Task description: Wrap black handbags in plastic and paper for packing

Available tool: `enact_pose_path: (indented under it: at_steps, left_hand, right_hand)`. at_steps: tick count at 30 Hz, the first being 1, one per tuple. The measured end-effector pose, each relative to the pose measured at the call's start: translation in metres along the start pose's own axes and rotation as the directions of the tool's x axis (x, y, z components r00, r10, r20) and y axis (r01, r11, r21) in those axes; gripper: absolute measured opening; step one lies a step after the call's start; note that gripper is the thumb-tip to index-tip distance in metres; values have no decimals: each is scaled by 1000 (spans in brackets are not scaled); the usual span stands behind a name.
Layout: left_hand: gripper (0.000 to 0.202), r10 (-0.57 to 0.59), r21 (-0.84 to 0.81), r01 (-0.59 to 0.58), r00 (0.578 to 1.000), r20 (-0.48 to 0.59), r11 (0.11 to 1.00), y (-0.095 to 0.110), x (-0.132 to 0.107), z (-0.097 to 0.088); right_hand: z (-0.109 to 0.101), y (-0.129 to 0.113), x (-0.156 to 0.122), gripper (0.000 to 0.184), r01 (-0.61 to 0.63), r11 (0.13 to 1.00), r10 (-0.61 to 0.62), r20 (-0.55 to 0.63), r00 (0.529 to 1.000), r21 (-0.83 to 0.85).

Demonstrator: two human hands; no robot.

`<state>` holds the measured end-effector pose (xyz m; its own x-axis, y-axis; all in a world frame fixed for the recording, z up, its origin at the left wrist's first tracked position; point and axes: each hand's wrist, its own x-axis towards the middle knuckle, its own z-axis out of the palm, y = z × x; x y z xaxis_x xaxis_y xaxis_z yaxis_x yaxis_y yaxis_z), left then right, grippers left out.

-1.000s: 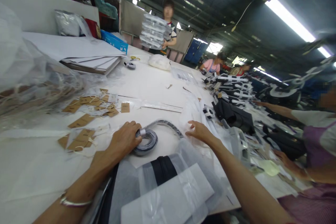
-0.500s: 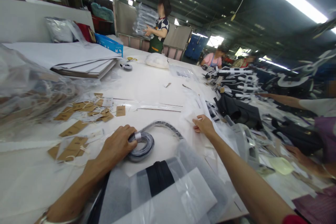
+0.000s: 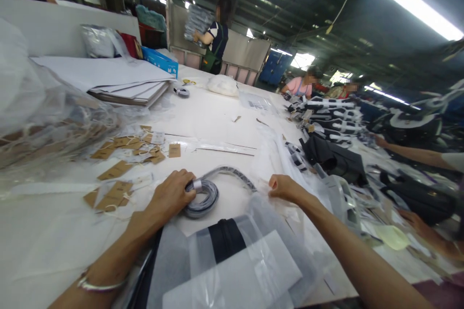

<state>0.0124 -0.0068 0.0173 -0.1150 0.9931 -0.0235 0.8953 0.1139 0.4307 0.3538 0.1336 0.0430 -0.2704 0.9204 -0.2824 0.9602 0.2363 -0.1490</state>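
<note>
My left hand (image 3: 170, 196) rests curled on a coiled grey strap (image 3: 203, 197) with a metal end, lying on the white table (image 3: 206, 111). One end of the strap loops away to the right. My right hand (image 3: 286, 187) pinches the edge of a clear plastic bag (image 3: 279, 154) from a loose pile beside it. In front of me lies a bagged black-and-white garment (image 3: 232, 256) in clear plastic.
Brown paper tags (image 3: 119, 154) are scattered at left beside a big clear bag of more tags (image 3: 47, 120). A stack of white sheets (image 3: 119, 79) sits behind. Black-and-white garments (image 3: 329, 120) pile up at right, where other people's arms (image 3: 413, 154) reach in. A person (image 3: 215, 38) carries packages at the back.
My right hand reached out to the plastic pile, then drew back toward me and closed on a bag's edge. My left hand stayed on the coil. The far person turned away.
</note>
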Motion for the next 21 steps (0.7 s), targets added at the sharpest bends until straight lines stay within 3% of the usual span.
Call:
enact_pose_path:
  at_steps: [9, 12, 15, 18, 21]
  left_hand:
    - [22, 3, -48, -5, 999, -32, 999, 2, -5, -1]
    - [23, 9, -59, -11, 1000, -22, 998, 1, -6, 1]
    - [25, 4, -73, -4, 1000, -4, 997, 1, -6, 1]
    - [25, -15, -85, 15, 1000, 3, 996, 3, -5, 0]
    - [28, -46, -110, 50, 998, 41, 993, 4, -4, 1]
  right_hand:
    - [-10, -7, 9, 21, 26, 992, -15, 95, 995, -121]
    - [-29, -15, 17, 21, -4, 995, 25, 223, 975, -95]
    - [-60, -29, 46, 13, -44, 999, 50, 292, 955, -26]
    - [-84, -56, 98, 6, 2, 995, -16, 142, 990, 96]
    - [-85, -91, 161, 34, 126, 964, -117, -52, 992, 236]
